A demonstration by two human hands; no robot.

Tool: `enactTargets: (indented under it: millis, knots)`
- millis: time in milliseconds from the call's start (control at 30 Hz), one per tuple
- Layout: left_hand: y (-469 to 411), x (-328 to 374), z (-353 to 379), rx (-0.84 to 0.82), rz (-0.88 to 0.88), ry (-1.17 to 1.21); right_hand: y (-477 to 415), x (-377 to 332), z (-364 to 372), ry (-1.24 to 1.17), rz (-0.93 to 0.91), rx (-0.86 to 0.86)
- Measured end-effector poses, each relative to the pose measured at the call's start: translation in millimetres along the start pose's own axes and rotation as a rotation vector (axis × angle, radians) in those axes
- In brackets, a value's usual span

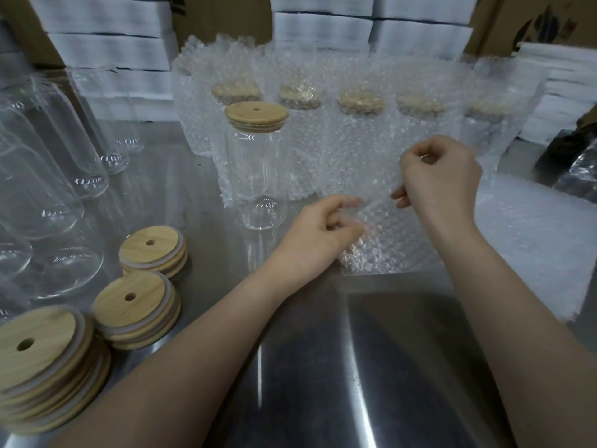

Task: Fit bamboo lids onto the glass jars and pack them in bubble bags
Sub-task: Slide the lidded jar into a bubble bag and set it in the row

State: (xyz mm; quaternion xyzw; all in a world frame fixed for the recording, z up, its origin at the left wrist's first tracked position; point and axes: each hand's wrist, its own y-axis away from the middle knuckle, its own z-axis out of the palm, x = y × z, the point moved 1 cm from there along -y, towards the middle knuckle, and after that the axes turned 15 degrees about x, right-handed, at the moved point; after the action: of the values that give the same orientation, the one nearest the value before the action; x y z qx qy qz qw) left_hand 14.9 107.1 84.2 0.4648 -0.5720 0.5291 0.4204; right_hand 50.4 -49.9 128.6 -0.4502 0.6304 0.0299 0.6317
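A clear glass jar (pixel 261 176) with a bamboo lid (pixel 256 115) on it stands upright on the steel table, left of my hands. Both hands hold one empty bubble bag (pixel 384 244) just above the table. My left hand (pixel 319 236) pinches its left edge, and my right hand (pixel 441 179) pinches its upper edge higher up. Behind stands a row of several lidded jars inside bubble bags (pixel 361 124). Three stacks of bamboo lids (pixel 151 250) lie at the lower left.
Several empty glass jars (pixel 48 176) stand at the left. A pile of flat bubble bags (pixel 533 240) lies at the right. White foam sheets (pixel 106 50) and cardboard boxes are stacked at the back. The steel table (pixel 323 367) runs to the front edge.
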Motion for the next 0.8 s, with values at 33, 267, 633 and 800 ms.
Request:
enactTargets:
  millis: [33,267,633,800]
  knots:
    - [-2,-2,0,0.03,-0.018,-0.002,2,0,1,-0.006,-0.008,-0.015]
    - [-6,-3,-8,0.15,-0.181,0.178,9,4,8,-0.073,-0.095,-0.081]
    - [-8,-4,-14,0.273,-0.184,0.225,31,-2,22,-0.057,-0.034,-0.471]
    - [-7,-4,-16,0.215,-0.213,0.301,39,-3,27,-0.234,0.101,-0.557]
